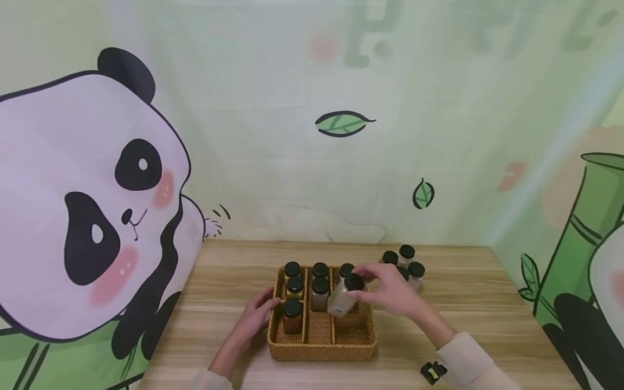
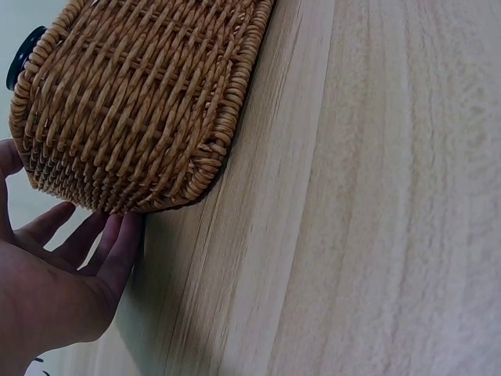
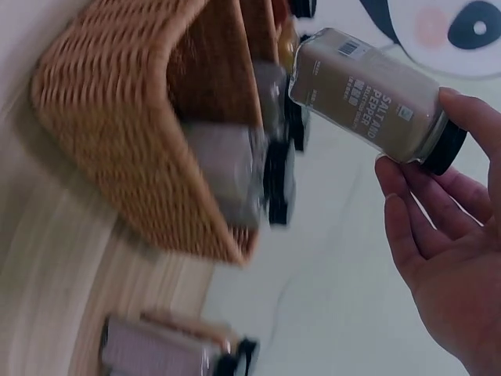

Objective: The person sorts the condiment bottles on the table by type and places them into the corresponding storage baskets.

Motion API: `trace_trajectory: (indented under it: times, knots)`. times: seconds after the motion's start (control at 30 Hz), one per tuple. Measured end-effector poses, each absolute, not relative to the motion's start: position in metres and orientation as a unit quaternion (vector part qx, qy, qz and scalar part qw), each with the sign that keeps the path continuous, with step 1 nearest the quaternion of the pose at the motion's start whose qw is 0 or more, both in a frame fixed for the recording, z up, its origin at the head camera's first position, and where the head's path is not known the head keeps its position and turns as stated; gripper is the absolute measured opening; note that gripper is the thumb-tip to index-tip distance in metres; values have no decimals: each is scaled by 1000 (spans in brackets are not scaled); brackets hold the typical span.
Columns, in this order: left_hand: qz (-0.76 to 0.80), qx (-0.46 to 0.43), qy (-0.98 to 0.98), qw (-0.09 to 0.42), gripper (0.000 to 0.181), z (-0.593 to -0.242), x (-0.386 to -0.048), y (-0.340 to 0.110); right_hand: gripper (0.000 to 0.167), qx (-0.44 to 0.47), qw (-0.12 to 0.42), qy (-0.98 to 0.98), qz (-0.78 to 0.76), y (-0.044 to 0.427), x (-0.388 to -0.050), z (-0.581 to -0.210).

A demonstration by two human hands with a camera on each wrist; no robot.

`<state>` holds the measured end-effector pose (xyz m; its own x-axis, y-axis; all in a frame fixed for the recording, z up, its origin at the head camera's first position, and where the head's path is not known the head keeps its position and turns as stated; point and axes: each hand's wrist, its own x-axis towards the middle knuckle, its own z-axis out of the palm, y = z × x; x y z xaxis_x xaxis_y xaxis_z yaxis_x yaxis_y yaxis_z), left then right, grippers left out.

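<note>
In my right hand [image 1: 392, 290] a glass seasoning jar [image 3: 368, 98] is pinched near its black lid, tilted, above the right part of a wicker basket [image 1: 322, 352]. Its label reads "SALT AND PEPPER". My left hand [image 1: 253, 317] rests against the basket's left side, fingertips touching the weave in the left wrist view. Inside the basket, divided into compartments, several black-lidded jars stand upright. A reddish-brown jar [image 1: 292, 317] is at the front left, yellowish ones behind it, and a greyish jar [image 1: 319, 295] in the middle column. The held jar partly hides those at the right.
Several more black-lidded jars [image 1: 416, 273] stand on the wooden table [image 1: 234, 260] behind and right of the basket. A small black object [image 1: 433, 372] lies near my right sleeve. A printed panda backdrop [image 1: 273, 179] rises behind the table.
</note>
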<state>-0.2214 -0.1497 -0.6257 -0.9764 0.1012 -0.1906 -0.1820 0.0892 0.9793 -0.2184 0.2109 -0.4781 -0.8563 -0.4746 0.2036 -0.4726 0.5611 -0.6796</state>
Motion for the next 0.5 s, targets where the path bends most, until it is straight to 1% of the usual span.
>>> trace_trajectory:
  times: [0.13, 0.37, 0.5]
  knots:
    - [678, -26, 728, 104, 61, -628, -222, -149, 40, -303, -1, 877, -373, 189, -218, -487]
    - [680, -23, 727, 99, 61, -630, -221, -149, 43, -324, -7, 886, -331, 162, -218, -512]
    - [682, -21, 724, 98, 61, -629, -221, -149, 39, -331, -27, 891, -310, 153, -219, -527]
